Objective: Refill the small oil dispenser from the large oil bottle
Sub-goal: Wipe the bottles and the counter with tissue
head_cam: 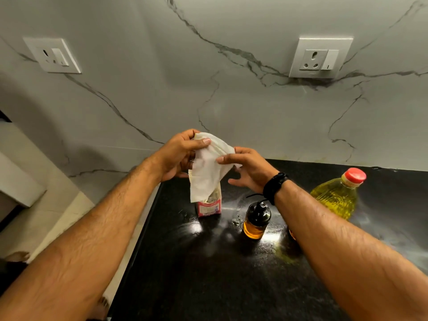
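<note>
The small oil dispenser point(256, 220), dark glass with a black capped top and amber oil in its lower part, stands on the black counter point(208, 274). Behind my right forearm stands the large oil bottle point(335, 198), full of yellow oil, with its red cap on. Above the counter my left hand point(180, 156) pinches the top of a white tissue point(208, 167) between thumb and fingers. My right hand point(247, 167) pinches the tissue's right edge with thumb and forefinger, its other fingers spread. The tissue hangs over a pink tissue pack point(209, 206).
A marble-patterned wall point(231, 100) rises behind the counter, with one socket plate point(320, 57) at the right and another point(53, 55) at the left. Small wet drops point(236, 220) lie beside the dispenser. The counter's left edge drops to a tiled floor point(58, 216).
</note>
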